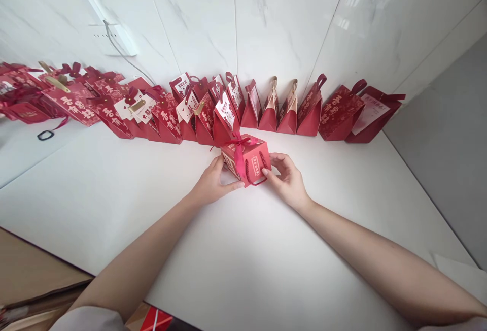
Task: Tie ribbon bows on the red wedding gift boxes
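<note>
Near the middle of the white table point(236, 250) is a red gift box point(256, 161) with a ribbon bow on top and a twisted cord handle hanging at its side. My left hand point(213, 178) grips its left side, the thumb along the lower front edge. From the right, my right hand point(287, 178) holds the opposite side, thumb on the front face near the cord. Both hands are closed around the box, and some of the left fingers are hidden behind it. Just behind the box stands a row of red gift bags point(253, 110).
More red bags crowd the left end, by a small black loop point(46, 135). A wall socket point(114, 39) with a grey cable point(122, 54) sits on the marbled tile wall point(274, 21). Cardboard point(34, 270) lies below the table's left edge; a grey panel point(445, 118) borders the right.
</note>
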`<state>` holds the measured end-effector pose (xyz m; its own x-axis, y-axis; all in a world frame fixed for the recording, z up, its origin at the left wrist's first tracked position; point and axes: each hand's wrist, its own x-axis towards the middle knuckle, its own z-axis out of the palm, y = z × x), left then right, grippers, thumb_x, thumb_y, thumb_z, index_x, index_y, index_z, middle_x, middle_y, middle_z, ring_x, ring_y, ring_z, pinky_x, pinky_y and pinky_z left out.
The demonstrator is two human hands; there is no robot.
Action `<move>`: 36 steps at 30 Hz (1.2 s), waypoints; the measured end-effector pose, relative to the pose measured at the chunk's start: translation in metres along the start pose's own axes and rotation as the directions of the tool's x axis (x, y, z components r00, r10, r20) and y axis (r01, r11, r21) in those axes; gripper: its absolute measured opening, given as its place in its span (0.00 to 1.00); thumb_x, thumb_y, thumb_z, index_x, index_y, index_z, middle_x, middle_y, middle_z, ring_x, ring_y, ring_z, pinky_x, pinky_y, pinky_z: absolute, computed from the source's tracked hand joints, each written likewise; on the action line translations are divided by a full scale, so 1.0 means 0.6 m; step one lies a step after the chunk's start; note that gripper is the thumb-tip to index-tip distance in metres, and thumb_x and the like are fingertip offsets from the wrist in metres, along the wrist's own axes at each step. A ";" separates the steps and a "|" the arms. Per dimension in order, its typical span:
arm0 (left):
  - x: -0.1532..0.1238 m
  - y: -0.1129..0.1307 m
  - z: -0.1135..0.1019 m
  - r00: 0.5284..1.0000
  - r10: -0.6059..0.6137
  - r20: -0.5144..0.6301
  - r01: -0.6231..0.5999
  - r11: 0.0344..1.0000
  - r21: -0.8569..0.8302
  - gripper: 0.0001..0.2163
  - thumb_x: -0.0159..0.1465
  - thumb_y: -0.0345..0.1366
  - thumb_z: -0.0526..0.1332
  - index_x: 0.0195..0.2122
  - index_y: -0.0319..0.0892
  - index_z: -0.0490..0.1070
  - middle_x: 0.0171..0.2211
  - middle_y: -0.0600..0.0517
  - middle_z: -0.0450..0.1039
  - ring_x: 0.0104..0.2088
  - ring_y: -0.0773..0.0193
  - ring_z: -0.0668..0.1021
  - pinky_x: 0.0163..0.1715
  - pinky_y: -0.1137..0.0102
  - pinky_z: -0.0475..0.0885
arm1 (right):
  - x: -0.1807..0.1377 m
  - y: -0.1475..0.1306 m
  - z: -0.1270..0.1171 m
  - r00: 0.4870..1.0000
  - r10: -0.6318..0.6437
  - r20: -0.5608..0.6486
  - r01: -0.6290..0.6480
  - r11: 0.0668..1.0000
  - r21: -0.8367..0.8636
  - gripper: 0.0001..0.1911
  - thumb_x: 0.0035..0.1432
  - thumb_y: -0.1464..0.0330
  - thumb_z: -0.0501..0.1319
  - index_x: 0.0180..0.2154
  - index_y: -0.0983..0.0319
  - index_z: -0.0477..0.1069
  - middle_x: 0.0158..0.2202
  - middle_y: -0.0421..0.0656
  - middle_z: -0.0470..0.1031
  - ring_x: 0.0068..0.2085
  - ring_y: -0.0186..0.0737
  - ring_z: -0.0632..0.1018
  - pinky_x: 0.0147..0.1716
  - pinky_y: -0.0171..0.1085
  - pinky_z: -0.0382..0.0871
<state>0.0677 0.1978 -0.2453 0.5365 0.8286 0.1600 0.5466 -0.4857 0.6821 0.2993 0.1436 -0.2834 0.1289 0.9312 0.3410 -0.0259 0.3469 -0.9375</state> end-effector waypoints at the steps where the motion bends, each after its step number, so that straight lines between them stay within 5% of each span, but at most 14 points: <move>1: -0.001 0.003 0.001 1.000 -0.006 -0.006 0.006 1.000 -0.007 0.39 0.57 0.50 0.66 0.66 0.42 0.53 0.58 0.41 0.64 0.55 0.47 0.70 0.53 0.55 0.68 | -0.001 -0.004 -0.001 0.999 -0.010 0.038 0.009 1.000 0.021 0.20 0.61 0.60 0.64 0.53 0.55 0.66 0.58 0.47 0.71 0.60 0.48 0.71 0.48 0.45 0.77; 5: -0.005 0.004 0.007 1.000 0.013 -0.008 -0.014 0.990 -0.144 0.39 0.64 0.48 0.59 0.70 0.45 0.40 0.63 0.43 0.61 0.55 0.50 0.71 0.55 0.57 0.67 | -0.003 -0.017 -0.007 0.990 -0.054 0.132 0.047 0.998 0.050 0.24 0.66 0.60 0.59 0.62 0.52 0.62 0.65 0.44 0.63 0.65 0.49 0.64 0.55 0.48 0.73; 12: 0.003 -0.030 0.011 0.997 0.081 0.001 -0.072 0.898 -0.433 0.29 0.69 0.50 0.47 0.68 0.44 0.52 0.65 0.48 0.60 0.66 0.50 0.59 0.66 0.57 0.52 | -0.005 -0.020 -0.004 0.969 -0.068 0.236 0.089 0.993 -0.081 0.28 0.66 0.60 0.59 0.65 0.49 0.58 0.67 0.41 0.59 0.64 0.47 0.66 0.57 0.47 0.69; 17: 0.007 -0.044 0.007 0.997 0.065 0.048 -0.039 0.908 -0.417 0.28 0.69 0.51 0.47 0.68 0.45 0.55 0.63 0.49 0.64 0.67 0.50 0.58 0.67 0.56 0.50 | -0.003 -0.020 0.002 0.932 0.014 0.361 0.006 0.999 -0.054 0.33 0.67 0.55 0.56 0.68 0.47 0.47 0.72 0.38 0.46 0.66 0.45 0.64 0.66 0.50 0.55; 23: 0.008 -0.046 0.004 0.997 0.067 0.035 -0.048 0.918 -0.395 0.30 0.68 0.55 0.46 0.66 0.45 0.58 0.62 0.48 0.65 0.64 0.48 0.64 0.64 0.56 0.58 | -0.003 -0.009 -0.004 0.933 0.059 0.356 -0.019 0.993 -0.114 0.40 0.63 0.52 0.59 0.69 0.46 0.41 0.71 0.42 0.49 0.60 0.47 0.70 0.63 0.54 0.60; 33: 0.007 -0.030 0.000 0.995 0.087 0.044 -0.063 0.920 -0.386 0.28 0.70 0.52 0.45 0.66 0.44 0.58 0.65 0.49 0.60 0.65 0.50 0.62 0.66 0.59 0.55 | -0.002 -0.009 -0.006 0.936 0.056 0.347 -0.026 0.995 -0.091 0.39 0.63 0.56 0.60 0.69 0.46 0.43 0.70 0.44 0.48 0.59 0.46 0.70 0.62 0.54 0.60; 36: 0.004 -0.024 -0.006 0.998 0.037 0.043 -0.019 0.934 -0.357 0.27 0.70 0.52 0.46 0.62 0.43 0.64 0.61 0.47 0.66 0.62 0.49 0.67 0.64 0.57 0.59 | -0.001 -0.006 -0.006 0.947 0.061 0.315 -0.029 0.994 -0.105 0.40 0.62 0.56 0.62 0.69 0.47 0.44 0.69 0.46 0.51 0.57 0.46 0.71 0.61 0.54 0.63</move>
<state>0.0590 0.2077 -0.2523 0.5834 0.7974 0.1541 0.2709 -0.3699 0.8887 0.3030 0.1412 -0.2808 -0.1913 0.9385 0.2876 0.0745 0.3060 -0.9491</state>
